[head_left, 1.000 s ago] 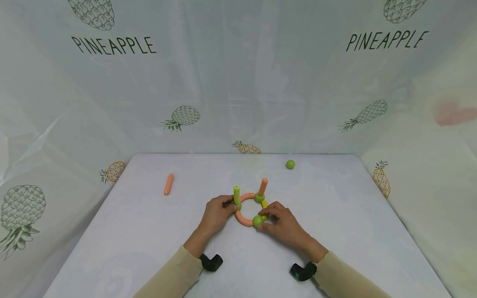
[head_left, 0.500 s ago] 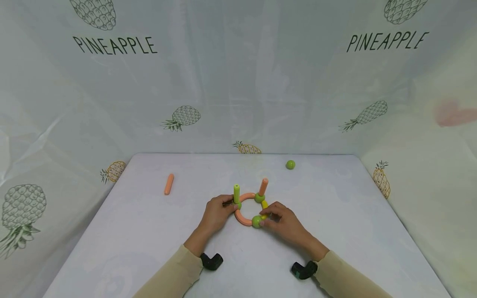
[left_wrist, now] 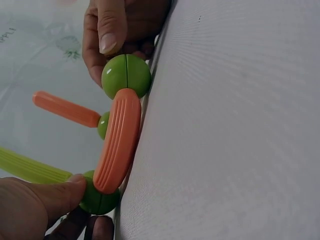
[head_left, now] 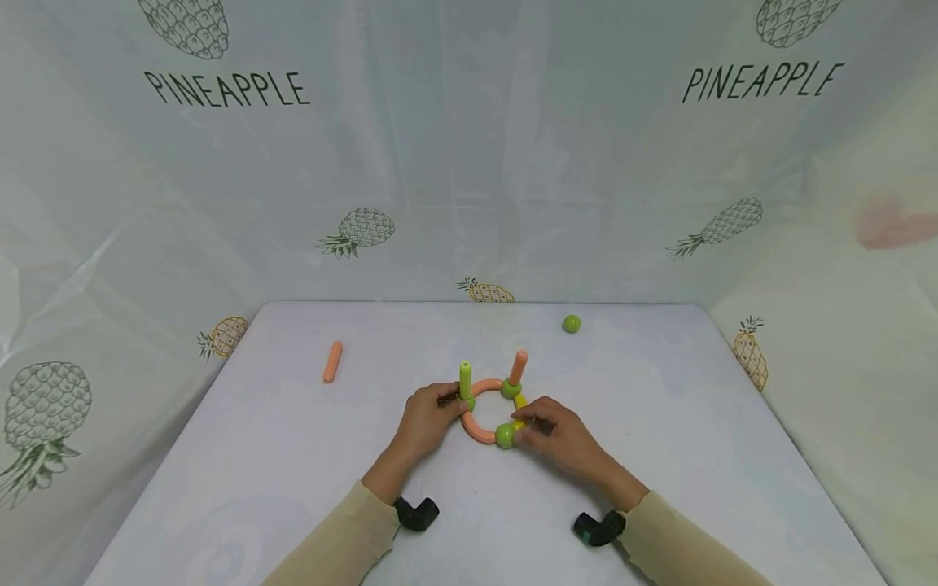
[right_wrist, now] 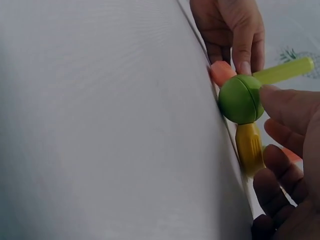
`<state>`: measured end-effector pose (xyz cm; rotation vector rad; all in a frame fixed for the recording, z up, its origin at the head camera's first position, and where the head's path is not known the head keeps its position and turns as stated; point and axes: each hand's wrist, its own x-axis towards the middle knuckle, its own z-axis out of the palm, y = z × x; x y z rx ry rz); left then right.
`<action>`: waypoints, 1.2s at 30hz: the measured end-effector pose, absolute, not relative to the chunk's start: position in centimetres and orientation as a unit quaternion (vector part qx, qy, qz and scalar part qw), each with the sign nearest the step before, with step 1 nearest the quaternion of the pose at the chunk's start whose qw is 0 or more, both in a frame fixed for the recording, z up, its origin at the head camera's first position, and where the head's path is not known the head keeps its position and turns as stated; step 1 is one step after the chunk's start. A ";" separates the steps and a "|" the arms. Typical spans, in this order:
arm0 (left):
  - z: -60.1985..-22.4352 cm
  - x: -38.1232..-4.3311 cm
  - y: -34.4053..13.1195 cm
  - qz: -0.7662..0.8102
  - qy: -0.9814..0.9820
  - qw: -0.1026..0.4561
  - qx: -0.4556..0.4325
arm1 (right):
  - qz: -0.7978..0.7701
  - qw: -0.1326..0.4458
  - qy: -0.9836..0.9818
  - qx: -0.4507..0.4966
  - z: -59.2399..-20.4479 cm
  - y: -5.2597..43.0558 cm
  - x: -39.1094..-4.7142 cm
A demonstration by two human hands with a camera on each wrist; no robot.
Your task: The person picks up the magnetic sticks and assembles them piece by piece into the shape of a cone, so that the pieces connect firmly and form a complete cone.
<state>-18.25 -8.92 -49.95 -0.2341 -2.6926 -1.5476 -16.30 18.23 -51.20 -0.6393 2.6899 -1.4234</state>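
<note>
A ring of toy building pieces lies on the table, with curved orange rods (head_left: 478, 430), a yellow rod (right_wrist: 248, 145) and green balls joining them. My left hand (head_left: 428, 423) pinches the left green ball (left_wrist: 100, 197) between thumb and fingers, below an upright lime rod (head_left: 465, 381). My right hand (head_left: 560, 438) is at the front green ball (head_left: 506, 436). Its thumb tip is right at the ball's edge, and its loosely bent fingers are beside the yellow rod. On the far green ball (head_left: 510, 390) stands an orange rod (head_left: 518, 368).
A loose orange rod (head_left: 333, 362) lies at the back left of the white table (head_left: 242, 456). Toward the back right edge sits a single green ball (head_left: 572, 324). A pineapple-print sheet (head_left: 469, 163) hangs behind the table and along both sides.
My right thumb has shifted slightly right, from the front of the green ball to its edge. That ball has moved slightly left. My left hand keeps its hold.
</note>
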 end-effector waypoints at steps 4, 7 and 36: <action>-49.8 -18.2 -8.9 -0.497 -0.865 0.005 -0.068 | -0.445 0.019 0.868 -0.222 -51.3 18.2 -16.3; -49.8 -18.2 -9.0 -0.498 -0.865 -0.002 -0.062 | -0.432 0.021 0.873 -0.227 -51.4 18.0 -16.2; -50.2 -18.1 -10.8 -0.501 -0.864 0.002 -0.051 | -0.441 -0.003 0.891 -0.108 -50.3 17.6 -18.8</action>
